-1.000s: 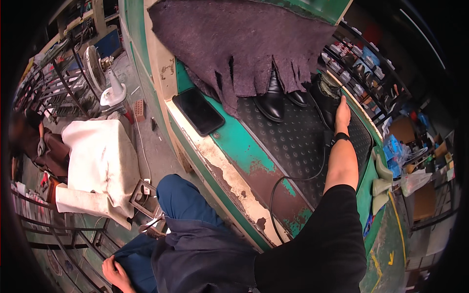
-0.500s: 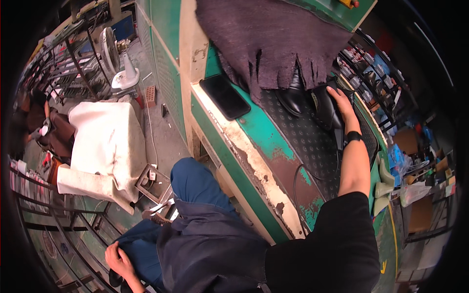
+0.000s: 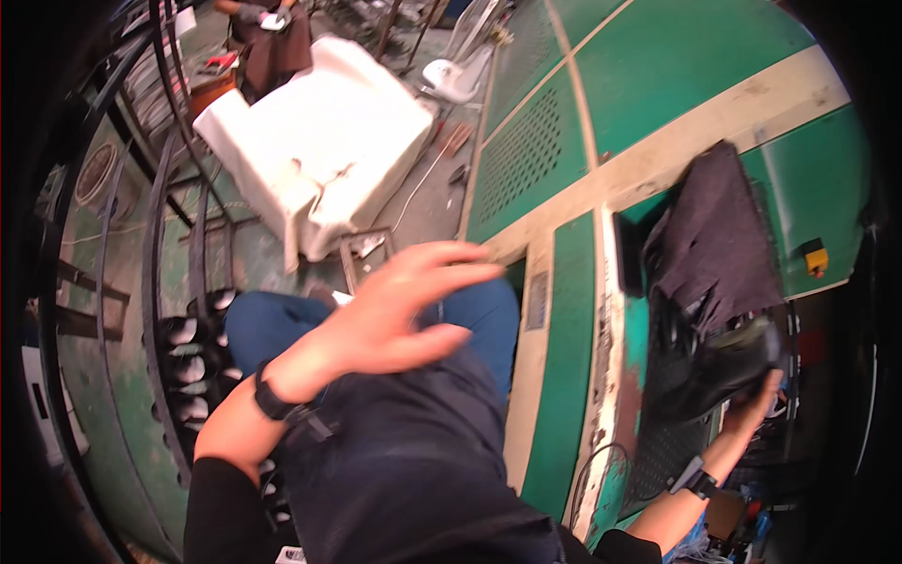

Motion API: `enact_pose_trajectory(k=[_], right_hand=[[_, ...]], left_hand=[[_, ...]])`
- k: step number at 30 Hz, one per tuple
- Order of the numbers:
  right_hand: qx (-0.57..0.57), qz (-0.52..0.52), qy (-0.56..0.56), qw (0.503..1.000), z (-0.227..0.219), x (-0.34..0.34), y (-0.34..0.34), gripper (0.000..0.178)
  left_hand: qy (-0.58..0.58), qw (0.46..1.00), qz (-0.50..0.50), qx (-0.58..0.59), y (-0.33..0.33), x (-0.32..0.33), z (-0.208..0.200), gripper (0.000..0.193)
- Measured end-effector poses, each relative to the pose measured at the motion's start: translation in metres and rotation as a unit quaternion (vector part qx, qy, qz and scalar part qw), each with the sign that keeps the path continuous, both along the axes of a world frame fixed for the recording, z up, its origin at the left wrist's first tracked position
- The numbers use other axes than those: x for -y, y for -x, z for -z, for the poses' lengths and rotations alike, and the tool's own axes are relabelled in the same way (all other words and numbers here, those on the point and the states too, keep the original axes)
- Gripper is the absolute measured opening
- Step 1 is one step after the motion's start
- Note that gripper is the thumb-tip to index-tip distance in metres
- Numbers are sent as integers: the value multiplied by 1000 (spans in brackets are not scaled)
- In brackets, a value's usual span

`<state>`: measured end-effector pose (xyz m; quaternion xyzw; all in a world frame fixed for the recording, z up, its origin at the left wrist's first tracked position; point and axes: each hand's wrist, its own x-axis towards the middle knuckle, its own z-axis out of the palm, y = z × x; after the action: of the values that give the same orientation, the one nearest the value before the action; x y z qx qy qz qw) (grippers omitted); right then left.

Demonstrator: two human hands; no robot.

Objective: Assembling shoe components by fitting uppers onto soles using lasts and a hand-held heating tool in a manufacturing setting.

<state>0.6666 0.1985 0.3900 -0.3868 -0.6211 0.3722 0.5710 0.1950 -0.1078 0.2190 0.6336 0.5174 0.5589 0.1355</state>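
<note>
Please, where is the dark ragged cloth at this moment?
In the head view, the dark ragged cloth hangs at the right, on the green machine, left of the yellow box and just above the black shoe at the right hand.

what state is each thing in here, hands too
right hand, holding the shoe, grip partly hidden
shoe, held, blurred
left hand, open, holding nothing, over the lap
dark cloth, hanging, lower edge ragged
white cover, draped, creased, stained
ledge, paint chipped
left wristband, fastened
yellow switch, setting too small to tell
fan, running or not can't be told
</note>
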Motion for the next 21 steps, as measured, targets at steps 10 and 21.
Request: enact_pose_trajectory(k=[10,21], right_hand=[[-62,-411,146,898,131,85,287,55],[-14,-410,622,667,382,115,390,20]], left_hand=[[103,687,277,664,-69,-4,31,105],[114,445,12,888,-73,79,185,42]])
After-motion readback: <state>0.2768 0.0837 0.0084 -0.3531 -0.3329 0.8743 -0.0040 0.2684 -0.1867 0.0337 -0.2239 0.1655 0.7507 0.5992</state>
